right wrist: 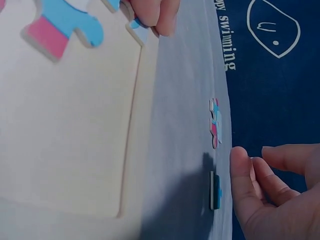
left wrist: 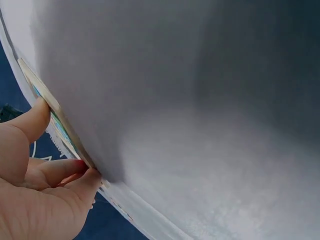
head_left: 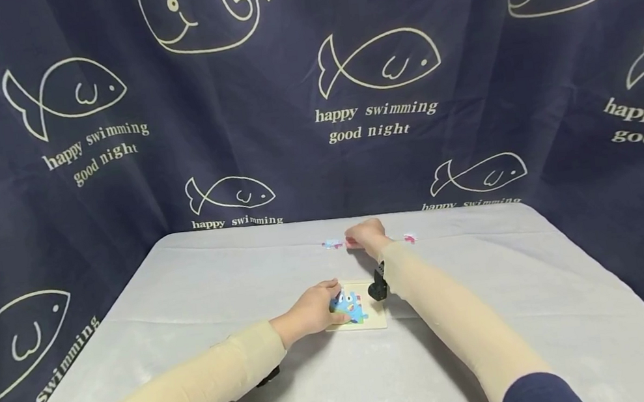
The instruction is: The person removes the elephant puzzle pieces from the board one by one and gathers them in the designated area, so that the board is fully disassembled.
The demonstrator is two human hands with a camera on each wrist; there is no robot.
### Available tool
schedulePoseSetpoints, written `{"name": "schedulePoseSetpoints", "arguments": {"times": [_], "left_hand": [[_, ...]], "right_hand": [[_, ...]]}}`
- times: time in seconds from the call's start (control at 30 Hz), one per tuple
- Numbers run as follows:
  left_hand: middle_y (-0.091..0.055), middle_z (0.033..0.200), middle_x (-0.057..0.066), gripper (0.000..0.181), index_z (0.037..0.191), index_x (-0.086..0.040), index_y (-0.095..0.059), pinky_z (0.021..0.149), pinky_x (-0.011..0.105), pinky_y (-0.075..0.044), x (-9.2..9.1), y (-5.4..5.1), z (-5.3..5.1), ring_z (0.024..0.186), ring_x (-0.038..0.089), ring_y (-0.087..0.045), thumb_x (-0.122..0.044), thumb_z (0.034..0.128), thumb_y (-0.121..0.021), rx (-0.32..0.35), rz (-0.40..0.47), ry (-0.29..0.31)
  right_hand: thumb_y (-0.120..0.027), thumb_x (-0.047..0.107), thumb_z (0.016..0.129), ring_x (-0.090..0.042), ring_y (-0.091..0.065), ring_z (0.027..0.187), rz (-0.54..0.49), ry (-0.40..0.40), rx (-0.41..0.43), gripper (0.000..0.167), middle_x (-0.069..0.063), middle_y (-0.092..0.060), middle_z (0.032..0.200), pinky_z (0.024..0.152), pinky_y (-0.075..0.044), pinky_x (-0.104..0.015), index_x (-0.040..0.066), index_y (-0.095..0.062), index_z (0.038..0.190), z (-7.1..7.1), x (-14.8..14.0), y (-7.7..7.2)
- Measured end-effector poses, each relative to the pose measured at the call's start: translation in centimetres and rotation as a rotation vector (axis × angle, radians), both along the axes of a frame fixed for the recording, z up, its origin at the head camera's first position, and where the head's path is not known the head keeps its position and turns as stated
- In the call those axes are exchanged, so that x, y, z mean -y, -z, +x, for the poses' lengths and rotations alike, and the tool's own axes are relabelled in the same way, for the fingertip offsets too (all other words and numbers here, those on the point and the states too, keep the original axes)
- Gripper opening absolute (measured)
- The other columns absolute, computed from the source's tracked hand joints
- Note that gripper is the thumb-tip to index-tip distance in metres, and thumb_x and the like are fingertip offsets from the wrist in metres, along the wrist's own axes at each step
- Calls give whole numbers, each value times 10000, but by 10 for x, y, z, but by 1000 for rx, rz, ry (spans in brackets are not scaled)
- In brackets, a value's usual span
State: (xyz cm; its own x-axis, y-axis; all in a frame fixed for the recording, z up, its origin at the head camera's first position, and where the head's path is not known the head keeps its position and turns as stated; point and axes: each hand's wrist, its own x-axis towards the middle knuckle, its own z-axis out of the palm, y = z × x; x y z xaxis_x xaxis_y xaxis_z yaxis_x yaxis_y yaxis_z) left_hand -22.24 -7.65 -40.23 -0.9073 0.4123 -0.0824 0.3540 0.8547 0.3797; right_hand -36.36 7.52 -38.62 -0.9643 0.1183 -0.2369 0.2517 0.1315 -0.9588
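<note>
A dark curtain (head_left: pixel 292 145) is hung behind the pale bench (head_left: pixel 370 379). At mid-bench, a cream board (head_left: pixel 377 318) is pinched at its left side by the left hand (head_left: pixel 314 309), thumb on top, presumably so that sliding is prevented. Its long axis seems to be laid left to right, though foreshortening leaves this unsure. The right hand (head_left: pixel 368 235) is held farther off, thumb and fingers parted, nothing seen between them. The blue picture (head_left: pixel 349 305) on the board is turned with its top far. Small loose pieces (head_left: pixel 410 238) are set along the far edge, probably for easy reach.
</note>
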Motion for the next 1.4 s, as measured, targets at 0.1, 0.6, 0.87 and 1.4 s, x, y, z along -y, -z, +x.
{"name": "schedulePoseSetpoints", "arguments": {"times": [0.1,0.6,0.87,1.4], "left_hand": [[-428,1507,119,737,1402,17,-472,1179,378,-319,0,2,-1,1410,269,-383,-364,836,-751,-1,4,-2],[-457,1486,126,723,1380,30,-496,1173,387,-329,1,-1,-1,1396,282,-404,-338,822,-773,-8,27,0],[-457,1484,131,720,1376,31,-502,1168,394,-338,2,-1,-2,1396,285,-404,-341,822,-773,-6,35,11],[-479,1469,126,713,1360,30,-522,1169,401,-336,3,-2,-3,1387,286,-416,-333,806,-788,-2,45,4]], "right_hand": [[-644,-47,828,-123,-666,621,-10,-8,2,295,-103,-658,759,715,-614,-253,-123,-608,1110,1,-2,1],[-635,-46,850,-158,-658,707,29,-93,44,329,-133,-646,851,785,-611,-292,-130,-569,1161,15,-13,-2],[-621,-50,853,-136,-653,674,31,-149,25,279,-128,-663,833,819,-603,-312,-141,-578,1114,24,-19,-3],[-634,-27,868,-88,-649,627,67,-241,5,251,-150,-707,865,775,-608,-272,-142,-622,1090,39,-27,-1]]}}
